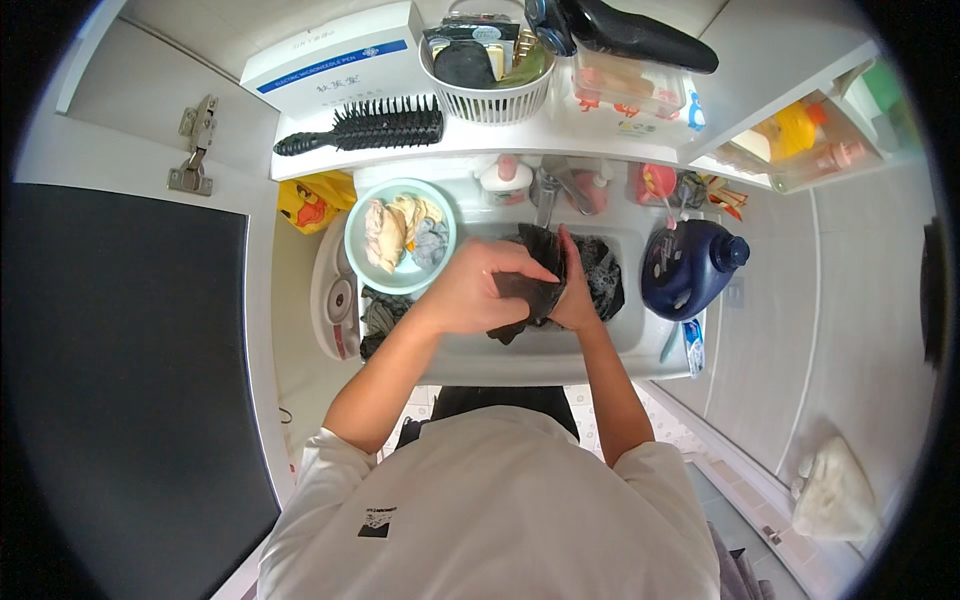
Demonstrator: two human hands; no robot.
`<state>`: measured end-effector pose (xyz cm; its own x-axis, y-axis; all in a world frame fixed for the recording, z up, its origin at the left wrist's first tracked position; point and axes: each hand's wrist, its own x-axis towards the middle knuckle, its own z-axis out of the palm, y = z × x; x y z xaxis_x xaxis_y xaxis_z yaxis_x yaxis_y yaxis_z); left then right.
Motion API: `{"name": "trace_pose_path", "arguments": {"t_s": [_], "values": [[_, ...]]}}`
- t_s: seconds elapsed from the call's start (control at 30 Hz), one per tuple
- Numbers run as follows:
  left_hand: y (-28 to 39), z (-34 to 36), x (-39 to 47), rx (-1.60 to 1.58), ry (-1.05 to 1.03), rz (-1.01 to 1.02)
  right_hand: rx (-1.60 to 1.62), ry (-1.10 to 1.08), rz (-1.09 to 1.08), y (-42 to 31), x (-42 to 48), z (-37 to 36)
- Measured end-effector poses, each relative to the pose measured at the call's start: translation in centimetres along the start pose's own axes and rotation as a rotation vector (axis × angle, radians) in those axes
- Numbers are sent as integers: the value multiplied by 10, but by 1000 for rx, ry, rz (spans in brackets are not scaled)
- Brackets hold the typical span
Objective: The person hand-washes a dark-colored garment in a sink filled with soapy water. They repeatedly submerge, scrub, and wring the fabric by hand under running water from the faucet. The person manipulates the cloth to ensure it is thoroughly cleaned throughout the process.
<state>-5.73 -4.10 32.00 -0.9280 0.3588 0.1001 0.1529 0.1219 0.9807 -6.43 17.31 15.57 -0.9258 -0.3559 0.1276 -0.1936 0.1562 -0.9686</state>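
Note:
Over the white sink (491, 364), my left hand (469, 289) pinches a dark, thin cloth item (525, 289), possibly a sock. My right hand (576, 296) grips the same cloth from the other side, its fingers pointing towards the tap (549, 191). Beneath and to the right, more black fabric (604, 277) lies in the basin with suds on it. A light-blue plastic basin (401, 285) stands at the sink's left, holding cream cloth (386, 232) and grey-blue cloth (430, 241). Dark grey cloth (382, 311) rests below it, partly behind my left forearm.
A navy detergent bottle (679, 270) stands on the right ledge above a toothpaste tube (694, 346). Pump bottles (506, 180) line the back. The overhead shelf (360, 155) carries a hairbrush (390, 124), a white basket (487, 103) and a hair dryer-like black appliance (637, 34). A cabinet door (135, 337) hangs open left.

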Motion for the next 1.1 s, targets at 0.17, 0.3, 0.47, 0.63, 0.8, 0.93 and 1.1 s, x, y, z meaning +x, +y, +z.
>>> {"name": "trace_pose_path", "arguments": {"t_s": [0.17, 0.3, 0.47, 0.63, 0.8, 0.93, 1.1], "values": [[7, -4, -4, -114, 84, 48, 94, -4, 100, -1, -3, -12], [4, -16, -13, -60, 108, 46, -191, 75, 184, -22, -3, -31], [-35, -15, -34, 60, 241, -6, -658, 134, 35, -19, -7, -48], [-100, 4, -66, 338, 222, -201, -896, -36, 0, 14, -19, -45], [-199, 25, -101, 589, 134, -249, -992, -198, 58, 57, -36, -20], [-234, 38, -114, 778, -2, -369, -1009, -441, 95, 68, -38, -4], [-232, 62, -97, 968, -202, -497, -1049, -589, 85, 73, -28, 21]]}}
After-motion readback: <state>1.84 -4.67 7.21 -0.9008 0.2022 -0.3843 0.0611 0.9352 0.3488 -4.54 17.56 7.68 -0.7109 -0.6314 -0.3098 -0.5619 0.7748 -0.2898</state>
